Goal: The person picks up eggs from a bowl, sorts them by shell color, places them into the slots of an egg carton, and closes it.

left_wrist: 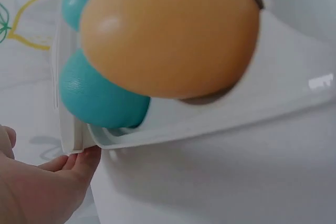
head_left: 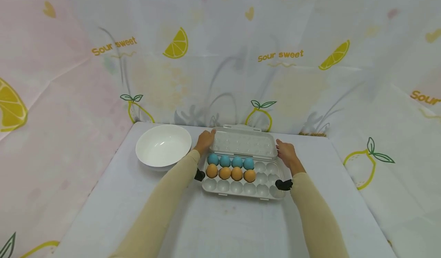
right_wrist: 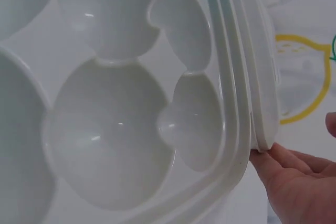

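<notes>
A white plastic egg carton (head_left: 222, 193) lies with its hinged lid (head_left: 241, 143) raised toward the back. Several blue eggs (head_left: 225, 160) fill part of its back row. Several brown eggs (head_left: 225, 173) sit in the middle row. The front row's cups and those at the right end hold nothing. My left hand (head_left: 205, 140) touches the lid's left end with its fingertips; in the left wrist view the thumb stands apart. At the right end, fingers of my right hand (right_wrist: 299, 182) reach the lid's edge, the thumb also away from it.
To the left of the carton stands a large white bowl (head_left: 162, 145), close to my left hand. The table (head_left: 227, 231) has a white cover. Behind it hangs a lemon-printed cloth (head_left: 220, 70), which also rises at both sides.
</notes>
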Demonstrator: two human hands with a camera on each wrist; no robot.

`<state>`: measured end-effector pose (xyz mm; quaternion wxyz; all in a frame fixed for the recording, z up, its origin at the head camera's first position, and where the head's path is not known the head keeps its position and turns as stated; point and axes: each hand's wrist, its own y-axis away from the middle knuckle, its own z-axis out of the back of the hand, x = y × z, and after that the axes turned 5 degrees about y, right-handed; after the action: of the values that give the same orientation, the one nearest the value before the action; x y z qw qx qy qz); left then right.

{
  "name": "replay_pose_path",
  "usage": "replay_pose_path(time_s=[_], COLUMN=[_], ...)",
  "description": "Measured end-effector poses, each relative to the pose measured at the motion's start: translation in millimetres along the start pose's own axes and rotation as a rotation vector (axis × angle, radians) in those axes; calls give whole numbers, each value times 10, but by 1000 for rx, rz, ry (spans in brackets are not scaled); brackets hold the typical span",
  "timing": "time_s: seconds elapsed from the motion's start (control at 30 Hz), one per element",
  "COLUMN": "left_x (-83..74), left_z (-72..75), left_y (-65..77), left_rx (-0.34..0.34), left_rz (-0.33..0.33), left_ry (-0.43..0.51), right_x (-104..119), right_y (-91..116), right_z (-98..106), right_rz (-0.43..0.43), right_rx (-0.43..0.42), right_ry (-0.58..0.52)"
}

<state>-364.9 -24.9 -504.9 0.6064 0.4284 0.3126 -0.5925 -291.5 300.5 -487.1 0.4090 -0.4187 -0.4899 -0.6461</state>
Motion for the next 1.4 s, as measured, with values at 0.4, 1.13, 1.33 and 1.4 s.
replay_pose_path(time_s=[0.4,1.13,1.33,1.4], left_x=[-188,-394,-356,-343], left_z=[218,411,457,461], left_y=[112,424,678,755], left_rx=[-11,240,328,347], left_rz=[-52,-349,-442,-483], left_ry=[310,477,334,276], right_x=[-7,238,238,232], right_y=[99,616,1064,1168], right_z=[68,374,272,247], right_rz=[126,544,732,787], right_rx=[60,199,77,18], right_ry=[-282,-147,125,240])
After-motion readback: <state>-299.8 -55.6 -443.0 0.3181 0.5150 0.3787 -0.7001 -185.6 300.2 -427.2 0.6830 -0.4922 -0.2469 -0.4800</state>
